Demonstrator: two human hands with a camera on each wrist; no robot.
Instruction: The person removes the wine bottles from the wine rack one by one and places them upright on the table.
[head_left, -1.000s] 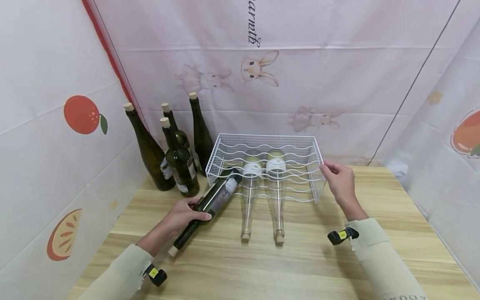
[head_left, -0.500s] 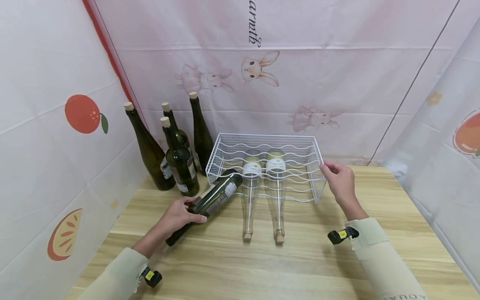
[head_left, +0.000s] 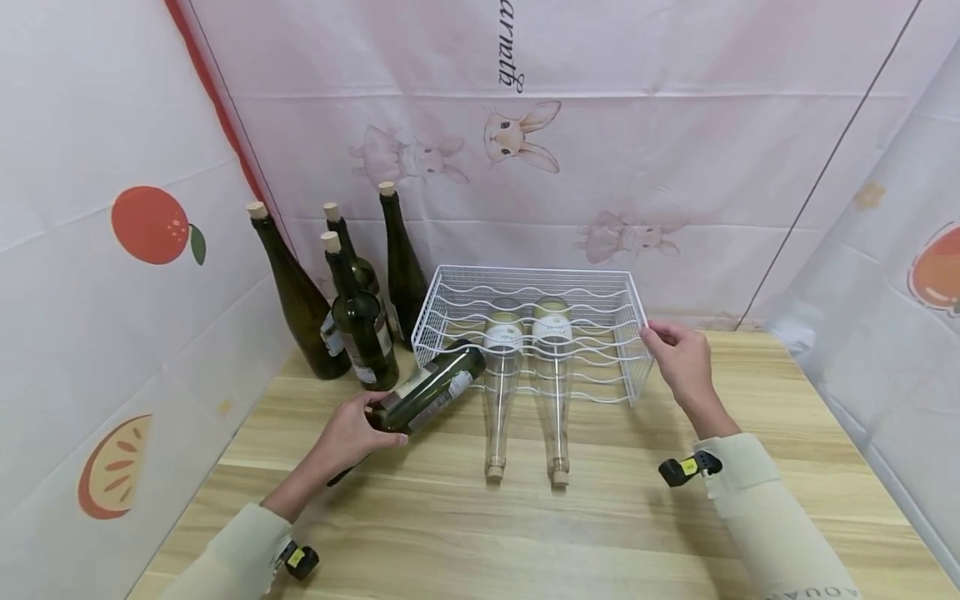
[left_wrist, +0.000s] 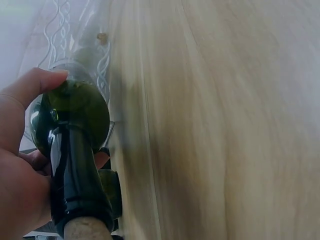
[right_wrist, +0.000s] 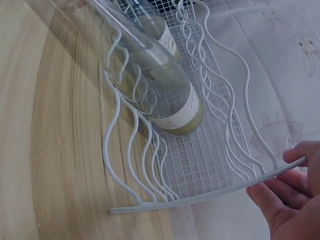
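My left hand (head_left: 352,433) grips a dark green wine bottle (head_left: 433,388) with fingers and thumb around its body. The bottle slants, its base at the front left of a white wire wine rack (head_left: 534,269) and its neck toward me. In the left wrist view the cork (left_wrist: 87,228) shows in the neck; the hand and forearm mostly hide the neck in the head view. My right hand (head_left: 684,367) pinches the rack's right side wire. Two clear corked bottles, a left one (head_left: 502,337) and a right one (head_left: 551,329), lie in the rack, necks forward.
Several dark green corked bottles stand upright left of the rack, among them a front one (head_left: 363,337) and a far-left one (head_left: 300,308). The wooden table (head_left: 540,542) meets printed cloth walls (head_left: 712,167) behind and at both sides.
My left hand has moved slightly left and back, swinging the bottle's neck left, so its cork is now hidden in the head view. The right hand stays on the rack.
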